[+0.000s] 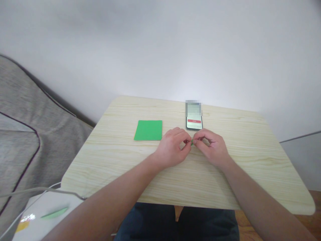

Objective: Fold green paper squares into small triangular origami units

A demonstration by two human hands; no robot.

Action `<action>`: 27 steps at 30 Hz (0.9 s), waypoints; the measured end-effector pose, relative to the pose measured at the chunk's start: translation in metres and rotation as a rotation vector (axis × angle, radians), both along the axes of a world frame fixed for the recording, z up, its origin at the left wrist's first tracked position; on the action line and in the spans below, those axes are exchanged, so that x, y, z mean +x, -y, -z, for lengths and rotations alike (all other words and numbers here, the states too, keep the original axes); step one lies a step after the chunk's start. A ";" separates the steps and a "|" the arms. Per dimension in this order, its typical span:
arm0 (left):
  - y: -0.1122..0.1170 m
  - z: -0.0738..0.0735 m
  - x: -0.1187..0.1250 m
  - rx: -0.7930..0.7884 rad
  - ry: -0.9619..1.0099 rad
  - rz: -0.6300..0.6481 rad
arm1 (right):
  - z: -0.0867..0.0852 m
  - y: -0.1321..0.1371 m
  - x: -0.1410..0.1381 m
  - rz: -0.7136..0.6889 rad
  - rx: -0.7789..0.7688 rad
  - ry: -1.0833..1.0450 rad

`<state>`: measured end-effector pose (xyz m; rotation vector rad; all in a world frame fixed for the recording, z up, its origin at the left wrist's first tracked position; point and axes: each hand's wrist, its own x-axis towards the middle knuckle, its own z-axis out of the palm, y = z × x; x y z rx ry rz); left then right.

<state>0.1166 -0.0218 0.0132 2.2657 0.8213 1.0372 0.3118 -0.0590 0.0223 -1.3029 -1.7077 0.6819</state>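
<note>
My left hand point(174, 147) and my right hand point(210, 145) meet above the middle of the table, fingertips almost touching. Both pinch a tiny green piece point(192, 142), perhaps folded paper; most of it is hidden by the fingers, so its shape cannot be made out. To the left of my left hand lies a flat stack of square green paper point(148, 130), with a thin yellow edge showing at its left side. A phone point(194, 123) lies face up just beyond my fingertips, its screen lit with a red bar.
The pale wood-grain table point(112, 147) backs onto a white wall point(160, 50). A grey cushioned seat point(50, 134) stands at the left. Cables point(42, 190) cross the lower left, over a white surface point(32, 231) bearing a light green strip point(54, 213).
</note>
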 end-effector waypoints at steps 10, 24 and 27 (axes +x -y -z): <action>-0.001 0.000 0.000 -0.035 -0.012 -0.058 | 0.003 -0.001 0.001 -0.004 -0.008 0.017; -0.005 0.006 0.000 -0.119 -0.023 -0.054 | 0.008 -0.003 0.002 0.033 0.029 0.053; -0.005 0.006 0.000 -0.117 -0.018 -0.054 | 0.008 -0.003 0.002 0.033 0.034 0.050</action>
